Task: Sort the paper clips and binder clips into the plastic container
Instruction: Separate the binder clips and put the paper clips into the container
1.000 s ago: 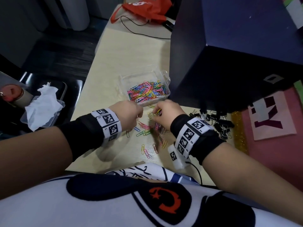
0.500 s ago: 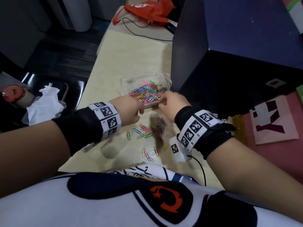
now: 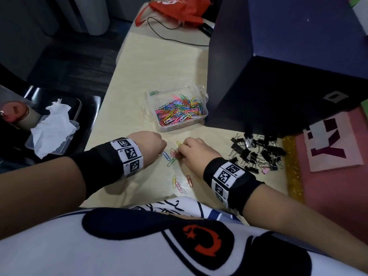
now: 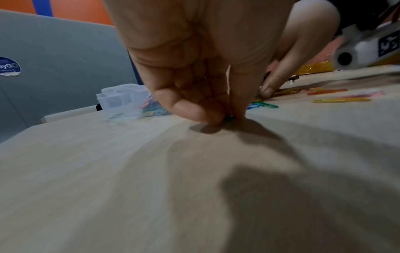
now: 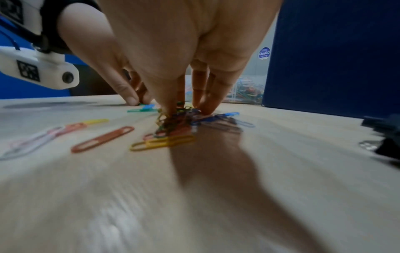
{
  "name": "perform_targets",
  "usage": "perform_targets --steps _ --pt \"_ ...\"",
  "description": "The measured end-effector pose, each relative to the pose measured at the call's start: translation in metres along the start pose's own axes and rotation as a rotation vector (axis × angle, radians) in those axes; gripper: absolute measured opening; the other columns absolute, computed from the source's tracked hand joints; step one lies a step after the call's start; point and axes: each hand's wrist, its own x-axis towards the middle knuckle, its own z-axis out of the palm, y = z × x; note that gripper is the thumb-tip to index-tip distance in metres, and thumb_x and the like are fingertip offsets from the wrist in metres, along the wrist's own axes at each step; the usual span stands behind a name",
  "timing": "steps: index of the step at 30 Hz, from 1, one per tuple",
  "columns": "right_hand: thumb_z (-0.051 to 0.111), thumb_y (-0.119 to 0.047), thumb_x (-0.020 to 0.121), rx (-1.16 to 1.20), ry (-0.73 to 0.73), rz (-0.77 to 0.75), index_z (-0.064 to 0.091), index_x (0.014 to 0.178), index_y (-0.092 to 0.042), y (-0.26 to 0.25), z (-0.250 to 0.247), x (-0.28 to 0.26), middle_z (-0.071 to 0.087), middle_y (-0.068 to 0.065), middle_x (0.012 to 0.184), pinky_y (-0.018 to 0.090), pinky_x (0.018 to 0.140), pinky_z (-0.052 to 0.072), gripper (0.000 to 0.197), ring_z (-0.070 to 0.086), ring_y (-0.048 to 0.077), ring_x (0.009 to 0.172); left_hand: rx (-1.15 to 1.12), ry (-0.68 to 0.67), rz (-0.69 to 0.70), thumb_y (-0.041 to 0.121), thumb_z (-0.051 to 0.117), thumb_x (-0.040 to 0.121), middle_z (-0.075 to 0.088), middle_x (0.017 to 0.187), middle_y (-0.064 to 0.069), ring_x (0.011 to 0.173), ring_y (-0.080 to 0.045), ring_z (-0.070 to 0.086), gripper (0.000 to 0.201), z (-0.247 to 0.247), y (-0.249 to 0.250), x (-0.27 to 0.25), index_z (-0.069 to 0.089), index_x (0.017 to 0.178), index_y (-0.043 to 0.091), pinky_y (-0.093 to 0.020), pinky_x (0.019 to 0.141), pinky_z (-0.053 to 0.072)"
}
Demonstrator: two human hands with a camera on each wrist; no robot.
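Both hands down on the worktop (image 3: 151, 62)! The left hand (image 3: 148, 144) pinches a green clip (image 4: 228, 118) between thumb and fingertip. The right hand (image 3: 194, 153), at its 3 o'clock, has fingers bunched on a tangle of clips (image 5: 173, 123). The container (image 3: 201, 118) sits at 12 o'clock, full of colour; the binder clips (image 3: 256, 154) are heaped at 3 o'clock beside the right wrist.

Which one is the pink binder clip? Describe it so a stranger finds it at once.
Start at the big dark blue box on the table. In front of it lies a heap of black binder clips. The pink binder clip sits at the heap's near edge, small, and the only one not black.
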Motion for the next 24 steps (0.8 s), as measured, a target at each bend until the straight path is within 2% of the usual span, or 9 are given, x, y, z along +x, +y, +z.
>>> perform_targets --steps 4,6,8,10,12,16,20,22,24 --pt "0.043 0.001 0.087 0.021 -0.009 0.081 0.055 0.114 -0.015 0.009 -0.002 -0.002 0.047 0.008 0.114 0.036 0.088 0.046 0.033 0.048 0.029 0.109 0.047 0.000 -0.015 0.017 0.040 0.094 0.057 0.104 -0.008 0.094 -0.030 0.060 0.021 0.001 0.006 0.001 0.057 0.106 0.012 -0.034 0.066 0.045" --pt "0.046 0.001 0.087 0.086 0.002 0.160 0.060 0.106 -0.017 0.013 -0.007 0.001 0.050 0.006 0.109 0.033 0.088 0.045 0.029 0.053 0.027 0.104 0.054 0.010 -0.018 0.017 0.040 0.094 0.057 0.104 -0.007 0.093 -0.030 0.060 0.021 0.000 0.007 0.001 0.057 0.107 0.012 -0.033 0.064 0.043" --pt "0.053 -0.008 0.091 0.150 0.023 0.223 0.065 0.101 -0.020 0.013 -0.015 0.006 0.054 0.004 0.108 0.031 0.089 0.046 0.020 0.056 0.024 0.102 0.010 0.057 -0.026 0.016 0.043 0.093 0.057 0.104 -0.007 0.091 -0.029 0.060 0.020 -0.006 0.007 0.000 0.058 0.105 0.013 -0.033 0.067 0.045" --pt "0.057 -0.016 0.091 0.212 0.096 0.265 0.068 0.093 -0.022 0.012 -0.028 0.011 0.060 0.003 0.106 0.029 0.088 0.048 0.012 0.059 0.023 0.098 -0.067 0.133 -0.026 0.016 0.045 0.092 0.058 0.105 -0.006 0.093 -0.027 0.059 0.018 -0.017 0.005 -0.002 0.059 0.103 0.014 -0.032 0.069 0.045" --pt "0.057 -0.015 0.088 0.282 0.206 0.294 0.069 0.088 -0.024 0.008 -0.045 0.016 0.064 0.001 0.102 0.027 0.086 0.049 0.015 0.062 0.021 0.095 -0.151 0.244 -0.025 0.018 0.046 0.092 0.060 0.107 -0.006 0.097 -0.027 0.059 0.020 -0.030 0.002 -0.003 0.061 0.104 0.015 -0.032 0.075 0.045" --pt "0.060 -0.021 0.088 0.376 0.412 0.288 0.069 0.104 -0.023 0.003 -0.080 0.021 0.065 0.001 0.110 0.022 0.089 0.044 0.019 0.061 0.019 0.100 -0.275 0.489 -0.067 0.023 0.050 0.092 0.063 0.105 -0.011 0.100 -0.031 0.058 0.022 -0.060 -0.008 -0.003 0.065 0.106 0.014 -0.035 0.081 0.044" --pt "0.060 -0.030 0.089 0.260 0.279 0.315 0.059 0.123 -0.024 0.002 -0.090 0.012 0.058 0.005 0.123 0.029 0.094 0.044 0.035 0.056 0.025 0.112 -0.315 0.558 -0.095 0.025 0.053 0.092 0.061 0.111 -0.010 0.105 -0.031 0.058 0.029 -0.068 -0.017 -0.002 0.062 0.119 0.018 -0.037 0.085 0.046" --pt "0.060 -0.032 0.088 0.180 0.116 0.351 0.054 0.125 -0.017 0.004 -0.083 0.000 0.053 0.010 0.124 0.031 0.092 0.043 0.041 0.054 0.027 0.113 -0.295 0.509 -0.067 0.024 0.052 0.091 0.060 0.112 -0.006 0.105 -0.029 0.059 0.029 -0.059 -0.016 -0.002 0.062 0.118 0.021 -0.036 0.085 0.047" --pt "0.060 -0.037 0.088 0.104 -0.117 0.412 0.049 0.127 -0.011 0.005 -0.065 -0.010 0.051 0.011 0.124 0.036 0.091 0.045 0.048 0.051 0.028 0.114 -0.237 0.378 -0.012 0.027 0.051 0.091 0.059 0.113 -0.003 0.105 -0.025 0.058 0.028 -0.046 -0.008 -0.002 0.060 0.118 0.024 -0.036 0.086 0.050"
